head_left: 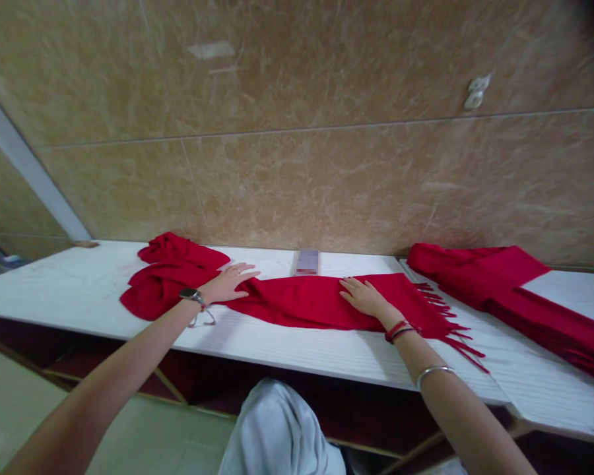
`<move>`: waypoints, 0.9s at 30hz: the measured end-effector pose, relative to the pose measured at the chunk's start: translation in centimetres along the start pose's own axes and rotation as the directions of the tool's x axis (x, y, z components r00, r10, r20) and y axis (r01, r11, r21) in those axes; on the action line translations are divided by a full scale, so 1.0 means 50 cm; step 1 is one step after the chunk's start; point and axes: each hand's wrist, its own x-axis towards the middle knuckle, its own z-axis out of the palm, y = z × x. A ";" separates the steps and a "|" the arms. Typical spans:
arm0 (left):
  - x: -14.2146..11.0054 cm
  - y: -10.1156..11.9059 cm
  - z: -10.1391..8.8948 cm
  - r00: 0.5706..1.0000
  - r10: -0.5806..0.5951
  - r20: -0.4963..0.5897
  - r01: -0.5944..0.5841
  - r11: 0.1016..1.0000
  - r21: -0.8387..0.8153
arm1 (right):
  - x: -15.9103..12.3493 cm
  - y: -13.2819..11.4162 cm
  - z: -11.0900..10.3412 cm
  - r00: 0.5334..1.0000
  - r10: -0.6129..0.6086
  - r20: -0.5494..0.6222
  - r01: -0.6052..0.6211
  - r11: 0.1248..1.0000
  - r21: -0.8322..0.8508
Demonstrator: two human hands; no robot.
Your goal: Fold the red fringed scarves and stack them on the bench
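A red fringed scarf [301, 302] lies stretched along the white counter, its fringe at the right end and its left part bunched up. My left hand [230, 284] rests on the scarf beside the bunched part, fingers spread. Flat on the smoother right part lies my right hand [363, 298], fingers stretched out, a little left of the fringe. The left hand's thumb and fingers are apart, and I see no grip on the cloth. Under both palms the fabric is hidden.
More red cloth [480, 270] lies folded at the right on the white counter [277, 343]. A small flat box [307, 262] sits behind the scarf near the tiled wall [301, 185]. Open shelves [218, 382] are below the counter. A small white fixture [476, 91] is on the wall.
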 end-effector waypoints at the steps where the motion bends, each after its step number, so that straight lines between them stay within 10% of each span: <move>1: 0.012 0.020 0.000 0.999 0.045 0.020 -0.046 0.999 0.022 | 0.001 0.001 0.002 1.000 -0.005 -0.008 0.005 1.000 0.000; 8: 0.044 0.090 -0.040 0.988 0.103 -0.114 -0.078 0.976 0.202 | 0.000 0.008 0.009 0.999 -0.014 -0.043 0.015 1.000 0.019; 14: -0.008 0.094 -0.012 0.981 0.139 0.138 -0.164 0.968 0.192 | 0.002 0.004 0.005 1.000 -0.003 -0.014 0.003 1.000 0.031; 19: -0.025 0.108 0.017 0.981 -0.010 0.196 -0.013 0.993 0.116 | 0.002 0.005 0.004 1.000 0.010 -0.005 -0.010 0.999 0.050; 27: -0.011 0.124 -0.010 0.997 0.001 0.077 -0.012 0.990 0.143 | 0.002 0.004 0.003 1.000 0.007 0.003 -0.007 0.999 0.054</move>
